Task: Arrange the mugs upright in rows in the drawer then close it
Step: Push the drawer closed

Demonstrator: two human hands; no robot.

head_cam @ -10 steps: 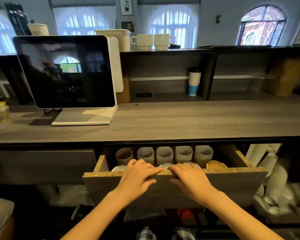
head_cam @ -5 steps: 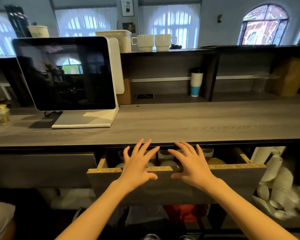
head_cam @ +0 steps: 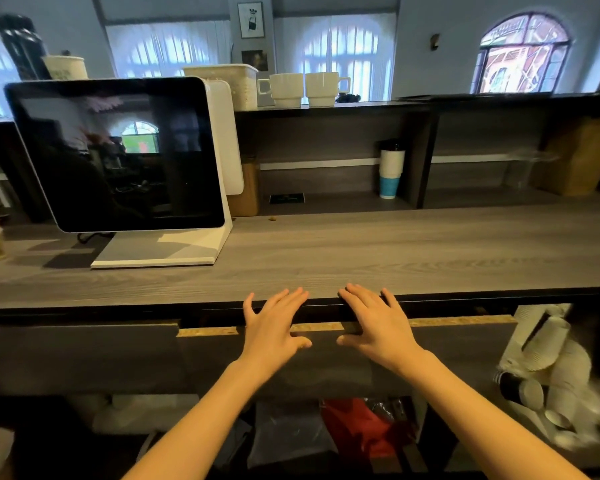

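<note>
The drawer sits under the wooden counter, nearly flush with the neighbouring front; only the raw chipboard top edge of its dark front panel shows. The mugs inside are hidden. My left hand lies flat against the drawer front, fingers spread and pointing up over the top edge. My right hand presses flat beside it, fingers apart, reaching to the counter's edge. Neither hand holds anything.
A screen on a white stand is on the counter at left. Two white mugs stand on the upper shelf, a stack of paper cups in the cubby. Loose paper cups lie at lower right, bags below.
The drawer has slid inward from about a third open to almost shut, hiding the mugs. Both hands went from gripping its top edge to pressing flat on its front.
</note>
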